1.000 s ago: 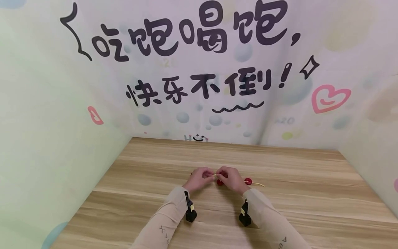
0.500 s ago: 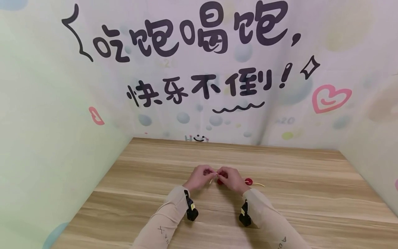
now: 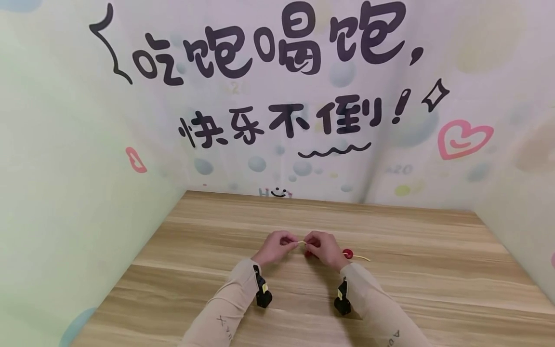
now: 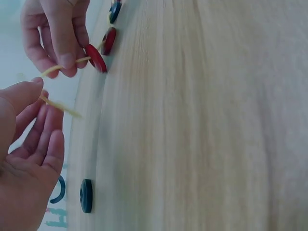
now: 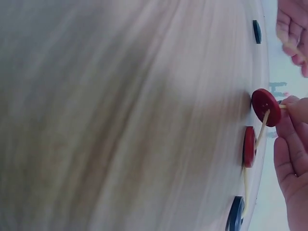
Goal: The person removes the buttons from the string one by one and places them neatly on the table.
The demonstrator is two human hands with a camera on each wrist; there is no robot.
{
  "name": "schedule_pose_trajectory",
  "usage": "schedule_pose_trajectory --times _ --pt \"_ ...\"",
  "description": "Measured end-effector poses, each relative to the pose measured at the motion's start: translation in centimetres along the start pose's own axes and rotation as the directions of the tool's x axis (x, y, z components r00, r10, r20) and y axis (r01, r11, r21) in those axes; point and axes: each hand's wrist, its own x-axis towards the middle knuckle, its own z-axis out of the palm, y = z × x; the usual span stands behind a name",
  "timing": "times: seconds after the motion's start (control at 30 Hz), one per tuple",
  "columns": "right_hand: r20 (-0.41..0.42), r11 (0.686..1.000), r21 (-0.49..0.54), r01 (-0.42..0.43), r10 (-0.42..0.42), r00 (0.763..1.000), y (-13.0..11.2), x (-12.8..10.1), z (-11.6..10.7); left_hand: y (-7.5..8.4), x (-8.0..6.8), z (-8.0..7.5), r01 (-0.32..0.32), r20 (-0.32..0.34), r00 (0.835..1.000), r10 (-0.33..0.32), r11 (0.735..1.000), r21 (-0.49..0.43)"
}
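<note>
Left wall: pale panel [image 3: 65, 168] with a small pink mark near its far corner
Left sleeve: beige [image 3: 221, 303], coming in from the near edge, a black wrist camera [image 3: 262, 291] strapped at the cuff
Loose disc: dark and round [image 4: 86, 196], on the worktop [image 3: 303, 318] beyond the left hand, well apart from the other discs; hidden in the head view
Left hand: raised over the worktop [image 3: 276, 248], thumb and fingers pinching the yellow string [image 3: 301, 242], a short free end sticking out past the pinch
String: a short stretch spans the gap between the two hands, then runs through discs on the right side
Right hand: close beside the left [image 3: 325, 249], thumb and fingers pinching the string just beside a disc
Raised red disc: threaded on the string [image 5: 262, 102], tilted up next to the right fingers
Second red disc: next along the string [image 5: 249, 149], near the raised one
Dark blue disc: after the second red one [image 5: 235, 215], string beside it
Outer red disc: on the worktop right of the right hand [image 3: 349, 254], a string tail lying rightward from it
Right sleeve: beige [image 3: 381, 303], a second black camera [image 3: 342, 301] at the cuff
</note>
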Motion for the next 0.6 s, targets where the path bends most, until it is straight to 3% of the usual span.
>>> schedule_pose_trajectory --times 0.47,0.6 --pt "-0.03 0.999 -0.03 0.012 -0.013 0.999 -0.4 -0.1 -0.3 0.1 0.2 1.6 0.019 -0.026 0.999 -0.02 0.998 -0.053" --pt "-0.032 1.0 -0.014 -0.008 0.008 0.999 -0.4 -0.1 -0.4 0.0 0.0 2.0 -0.017 -0.043 0.999 0.014 0.998 -0.064"
